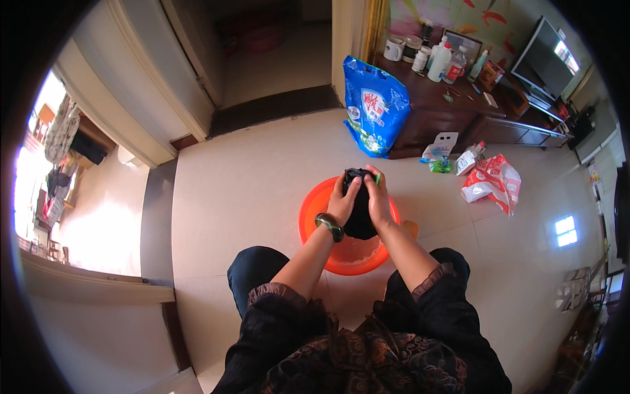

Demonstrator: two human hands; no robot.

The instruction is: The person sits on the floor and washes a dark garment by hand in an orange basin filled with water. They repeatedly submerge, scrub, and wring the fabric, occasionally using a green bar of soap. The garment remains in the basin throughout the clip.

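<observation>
A black cloth (361, 212) is bunched between my two hands above an orange plastic basin (309, 209) on the floor. My left hand (343, 199) presses on its left side, and a dark green bangle (329, 226) circles that wrist. From the right, my right hand (378, 199) grips the same cloth, with a small bit of green showing by its fingers. The lower part of the cloth hangs into the basin, where cloudy water (357, 251) shows near the front rim. Whether the cloth touches the water is hard to tell.
A blue detergent bag (376, 106) stands against a dark wooden cabinet (423, 123) topped with bottles and a mug. Beside it on the floor lie a small green package (441, 165), a white bottle (466, 161) and a red-and-white plastic bag (492, 184). A tan object (410, 229) sits by the basin's right rim.
</observation>
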